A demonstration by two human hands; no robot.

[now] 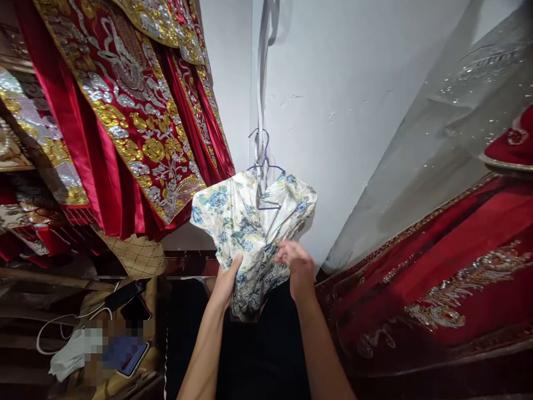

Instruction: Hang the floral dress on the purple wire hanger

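A short-sleeved white wrap-front top with blue flowers (245, 228) hangs before me on a thin purple wire hanger (270, 166). The hanger hooks onto a pale strap (261, 83) that runs up the wall. My left hand (227, 280) grips the top's left side, thumb across the front and the other fingers hidden behind the cloth. At the right of the waist, where the front panels cross, my right hand (295, 264) has its fingers curled and drawn together near the fabric. Whatever is between those fingertips is too small to make out. The lower hem bunches up toward my lap.
Red costumes with gold and silver sequins (137, 111) hang at the left. A red embroidered garment (449, 278) and clear plastic sheeting (408, 150) stand at the right. Lower left, a wooden seat (145, 383) carries a phone (135, 358), a white cable (45, 328) and a black object (125, 294).
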